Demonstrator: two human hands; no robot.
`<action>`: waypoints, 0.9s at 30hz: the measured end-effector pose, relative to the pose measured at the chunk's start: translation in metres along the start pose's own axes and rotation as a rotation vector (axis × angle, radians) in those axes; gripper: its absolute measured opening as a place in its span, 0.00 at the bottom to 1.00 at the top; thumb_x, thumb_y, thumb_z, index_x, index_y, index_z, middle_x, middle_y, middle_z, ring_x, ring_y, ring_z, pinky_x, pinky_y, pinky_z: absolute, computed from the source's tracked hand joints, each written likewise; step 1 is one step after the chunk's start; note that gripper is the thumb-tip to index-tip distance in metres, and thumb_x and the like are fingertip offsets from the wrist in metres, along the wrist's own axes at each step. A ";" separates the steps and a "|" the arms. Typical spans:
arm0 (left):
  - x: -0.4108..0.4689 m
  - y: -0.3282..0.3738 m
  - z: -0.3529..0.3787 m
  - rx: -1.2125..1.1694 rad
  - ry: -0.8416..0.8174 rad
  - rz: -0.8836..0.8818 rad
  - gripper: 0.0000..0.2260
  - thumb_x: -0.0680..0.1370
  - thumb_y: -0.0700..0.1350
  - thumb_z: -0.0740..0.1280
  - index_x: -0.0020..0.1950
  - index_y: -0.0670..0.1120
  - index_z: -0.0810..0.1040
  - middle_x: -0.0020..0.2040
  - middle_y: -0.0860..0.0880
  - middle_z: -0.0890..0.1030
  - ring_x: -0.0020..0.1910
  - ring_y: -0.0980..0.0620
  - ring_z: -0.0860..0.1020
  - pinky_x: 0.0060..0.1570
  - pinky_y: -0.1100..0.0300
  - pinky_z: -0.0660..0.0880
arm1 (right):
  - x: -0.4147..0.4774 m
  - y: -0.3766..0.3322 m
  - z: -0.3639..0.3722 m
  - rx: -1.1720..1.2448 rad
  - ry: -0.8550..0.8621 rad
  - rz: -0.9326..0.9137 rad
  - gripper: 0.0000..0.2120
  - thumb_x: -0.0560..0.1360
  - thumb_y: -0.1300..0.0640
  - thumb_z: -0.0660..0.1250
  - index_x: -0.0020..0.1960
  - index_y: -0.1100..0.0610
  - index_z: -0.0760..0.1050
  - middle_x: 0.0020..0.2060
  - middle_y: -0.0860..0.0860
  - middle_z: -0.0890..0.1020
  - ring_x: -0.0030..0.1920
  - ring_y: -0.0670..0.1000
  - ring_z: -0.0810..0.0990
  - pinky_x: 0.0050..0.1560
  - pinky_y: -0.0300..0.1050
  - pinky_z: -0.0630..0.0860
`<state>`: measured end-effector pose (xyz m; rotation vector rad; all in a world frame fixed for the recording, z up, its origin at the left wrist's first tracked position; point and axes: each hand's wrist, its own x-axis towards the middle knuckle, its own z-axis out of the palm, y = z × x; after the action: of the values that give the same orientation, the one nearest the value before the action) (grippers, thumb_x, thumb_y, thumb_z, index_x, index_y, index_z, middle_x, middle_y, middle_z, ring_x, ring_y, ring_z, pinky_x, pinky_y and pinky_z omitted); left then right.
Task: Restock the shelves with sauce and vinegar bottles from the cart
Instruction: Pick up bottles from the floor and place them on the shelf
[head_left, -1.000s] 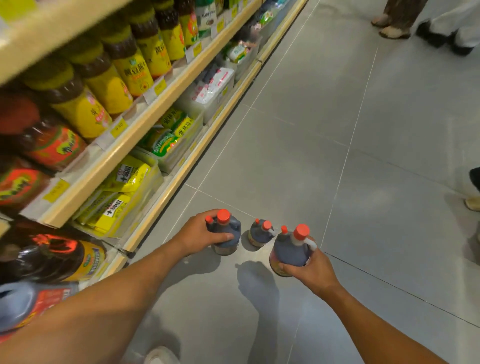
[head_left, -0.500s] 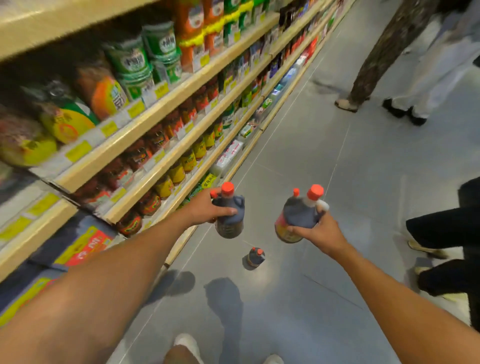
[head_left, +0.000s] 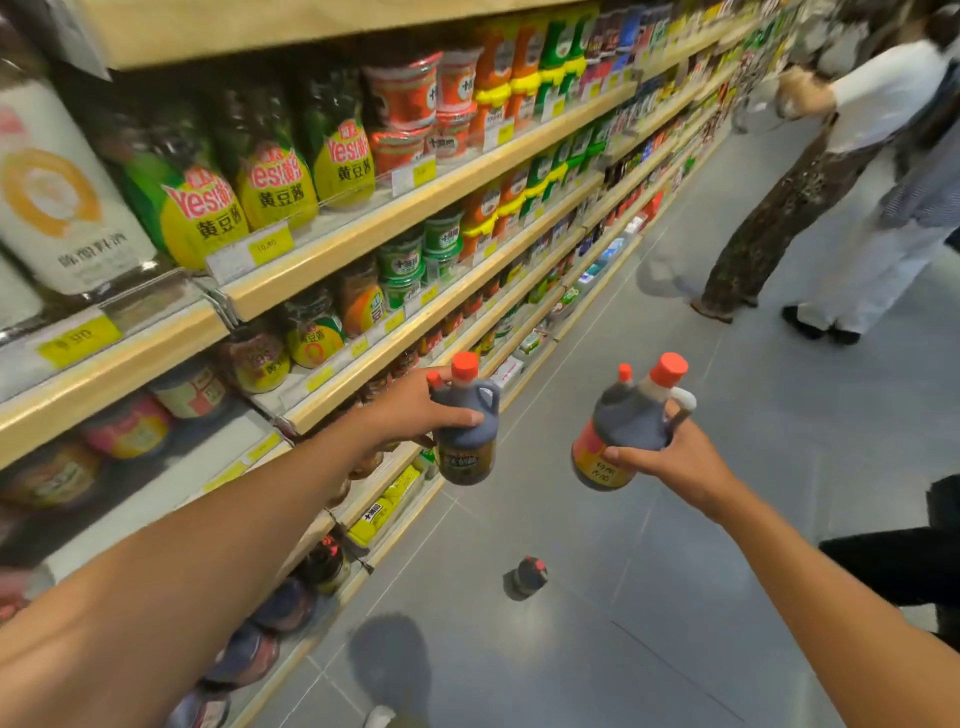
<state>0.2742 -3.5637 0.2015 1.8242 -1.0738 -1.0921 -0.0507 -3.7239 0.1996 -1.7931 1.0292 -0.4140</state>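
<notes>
Left hand (head_left: 410, 410): wrapped round the shoulder of a dark plastic sauce jug with an orange-red cap (head_left: 465, 431), held upright in the air just beside the wooden shelf edges (head_left: 363, 228).
Right hand (head_left: 675, 460): gripping a second dark sauce jug with a clear handle and red-and-yellow label (head_left: 623, 431), tilted left (two orange caps show, one large, one small).
Floor: a third small dark orange-capped bottle (head_left: 527, 574) stands alone on the grey tiles (head_left: 701, 597), below and between both hands.
Shelves: packed with jars and pouches.
</notes>
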 end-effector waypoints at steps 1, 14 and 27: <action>-0.005 -0.002 -0.005 0.000 0.010 0.009 0.18 0.72 0.51 0.79 0.59 0.58 0.79 0.55 0.49 0.81 0.52 0.46 0.81 0.34 0.61 0.79 | 0.002 -0.006 0.003 -0.003 -0.018 -0.013 0.41 0.63 0.49 0.83 0.72 0.48 0.69 0.64 0.49 0.79 0.63 0.53 0.79 0.63 0.57 0.79; -0.085 -0.025 -0.063 -0.162 0.355 -0.077 0.12 0.73 0.50 0.79 0.53 0.58 0.81 0.51 0.51 0.83 0.50 0.49 0.83 0.45 0.47 0.85 | 0.071 -0.069 0.078 -0.066 -0.377 -0.139 0.36 0.59 0.45 0.86 0.62 0.42 0.73 0.57 0.48 0.83 0.57 0.51 0.83 0.55 0.58 0.82; -0.226 -0.067 -0.069 -0.280 0.939 -0.177 0.11 0.74 0.49 0.79 0.54 0.56 0.82 0.52 0.50 0.85 0.52 0.51 0.82 0.48 0.52 0.82 | 0.091 -0.138 0.207 -0.148 -0.832 -0.204 0.25 0.67 0.59 0.81 0.60 0.54 0.76 0.49 0.57 0.84 0.46 0.57 0.85 0.47 0.59 0.85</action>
<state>0.2915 -3.3210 0.2345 1.8812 -0.1954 -0.3319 0.2047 -3.6542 0.2109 -1.9341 0.2964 0.2957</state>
